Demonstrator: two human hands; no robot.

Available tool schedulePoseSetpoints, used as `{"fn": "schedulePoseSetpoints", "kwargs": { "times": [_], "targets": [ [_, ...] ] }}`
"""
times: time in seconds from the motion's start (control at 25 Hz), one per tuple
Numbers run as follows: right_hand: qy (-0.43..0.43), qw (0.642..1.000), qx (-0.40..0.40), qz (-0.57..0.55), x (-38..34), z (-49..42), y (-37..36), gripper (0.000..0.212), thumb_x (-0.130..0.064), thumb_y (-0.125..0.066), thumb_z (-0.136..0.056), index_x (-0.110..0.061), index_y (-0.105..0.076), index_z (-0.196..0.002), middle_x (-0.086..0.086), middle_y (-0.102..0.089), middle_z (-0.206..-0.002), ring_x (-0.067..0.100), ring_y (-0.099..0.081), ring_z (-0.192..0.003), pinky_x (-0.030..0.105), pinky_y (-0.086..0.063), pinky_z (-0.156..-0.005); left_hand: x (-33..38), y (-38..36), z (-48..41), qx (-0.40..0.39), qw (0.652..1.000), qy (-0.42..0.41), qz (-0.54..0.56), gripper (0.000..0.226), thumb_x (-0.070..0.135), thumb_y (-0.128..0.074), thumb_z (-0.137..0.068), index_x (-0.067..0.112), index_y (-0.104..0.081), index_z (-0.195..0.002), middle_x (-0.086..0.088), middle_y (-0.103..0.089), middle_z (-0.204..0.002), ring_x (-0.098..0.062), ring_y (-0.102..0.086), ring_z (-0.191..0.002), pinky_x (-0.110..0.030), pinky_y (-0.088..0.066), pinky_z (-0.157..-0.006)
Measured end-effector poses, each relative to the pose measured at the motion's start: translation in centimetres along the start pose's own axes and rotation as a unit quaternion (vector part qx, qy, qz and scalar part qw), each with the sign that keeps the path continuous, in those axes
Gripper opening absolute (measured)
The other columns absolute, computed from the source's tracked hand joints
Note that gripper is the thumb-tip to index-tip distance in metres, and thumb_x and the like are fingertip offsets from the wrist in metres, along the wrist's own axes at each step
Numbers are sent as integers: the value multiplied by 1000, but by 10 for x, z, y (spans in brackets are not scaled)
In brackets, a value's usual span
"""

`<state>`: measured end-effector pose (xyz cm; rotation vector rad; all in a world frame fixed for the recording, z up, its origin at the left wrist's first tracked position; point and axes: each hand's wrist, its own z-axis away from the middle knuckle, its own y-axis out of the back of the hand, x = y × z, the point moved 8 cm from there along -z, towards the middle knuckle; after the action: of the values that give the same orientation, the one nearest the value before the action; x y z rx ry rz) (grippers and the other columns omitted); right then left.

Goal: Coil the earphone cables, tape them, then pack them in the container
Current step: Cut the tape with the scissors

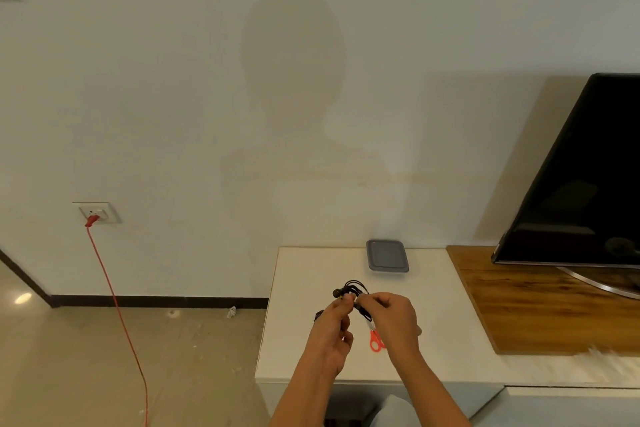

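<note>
A coiled black earphone cable (353, 288) is held above the white table (443, 315) between both hands. My left hand (334, 329) pinches the coil from the left at its lower edge. My right hand (391, 319) pinches it from the right, with a small pale strip that looks like tape at the fingertips. A grey lidded container (387, 256) sits shut at the table's far edge by the wall. Red-handled scissors (375, 341) lie on the table under my hands, partly hidden by my right hand.
A dark object (318, 316), part hidden by my left hand, lies on the table. A wooden board (540, 302) with a black TV (588, 177) fills the right side. A red cord (114, 291) hangs from a wall socket (97, 212) to the floor at left.
</note>
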<state>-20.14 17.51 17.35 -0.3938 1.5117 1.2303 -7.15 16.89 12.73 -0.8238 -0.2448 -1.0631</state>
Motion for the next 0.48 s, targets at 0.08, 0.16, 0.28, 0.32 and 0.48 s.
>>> {"fn": "schedulePoseSetpoints", "kwargs": {
  "times": [0.08,0.16,0.28,0.32,0.48],
  "targets": [
    [-28,999,-44,4,2,-7,-6,19,-37,-69,-79,-31,-64,-62,-7,-67,-69,18,-62,-77,49,-47,-88,2,2,-1,0,1000,-9,-9,9,15,-72,-84,9,-71,-90,-7,-58,-78,-12,-47,-73,-27,-36,-65],
    [-28,997,-74,13,0,-11,-7,14,-40,-71,-75,-30,-61,-77,-7,-66,-72,17,-63,-78,44,-52,-84,1,5,-3,11,1000,-8,-13,15,16,-72,-83,7,-70,-95,-7,-59,-78,-13,-47,-73,-29,-36,-68],
    [38,993,-112,15,-9,-8,-6,21,-40,-68,-82,-31,-49,-84,-4,-64,-69,16,-65,-73,38,-55,-76,-1,9,-5,28,1000,3,-9,22,18,-75,-81,6,-70,-99,-6,-60,-77,-13,-47,-69,-27,-35,-62],
    [70,991,-111,26,-13,-6,-5,15,-39,-66,-84,-34,-52,-81,-6,-67,-72,14,-66,-74,38,-55,-78,-2,9,-6,27,1000,8,-6,23,18,-75,-81,6,-70,-100,-6,-60,-77,-12,-47,-68,-26,-35,-60],
    [115,978,-115,128,-8,-8,-8,26,-34,-55,-93,-48,-56,-70,-15,-66,-78,13,-64,-80,38,-52,-86,-5,6,-6,22,1000,15,-1,20,16,-75,-81,7,-70,-98,-5,-58,-74,-11,-45,-65,-25,-34,-58]
  ]
}}
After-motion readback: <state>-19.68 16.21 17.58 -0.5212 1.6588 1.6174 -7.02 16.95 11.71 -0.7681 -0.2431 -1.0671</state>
